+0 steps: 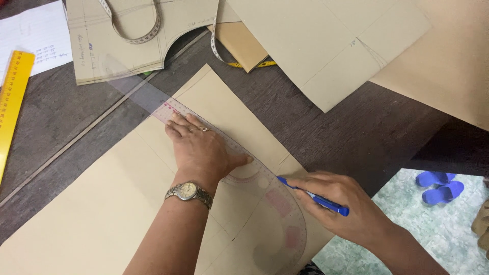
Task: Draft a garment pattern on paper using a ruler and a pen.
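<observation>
My left hand [201,147] lies flat, fingers spread, pressing a clear plastic curved ruler [275,214] onto a large cream paper sheet [91,214]. A metal wristwatch [189,192] is on that wrist. My right hand [346,206] grips a blue pen [318,198], its tip touching the paper at the ruler's curved edge near my left thumb. Faint pencil lines cross the sheet under the ruler.
A dark wooden table [326,127] carries tan paper pattern pieces [326,40], a measuring tape [137,35], a yellow ruler [11,97] at the left and a white note sheet [35,30]. Blue slippers [439,186] lie on the green floor at lower right.
</observation>
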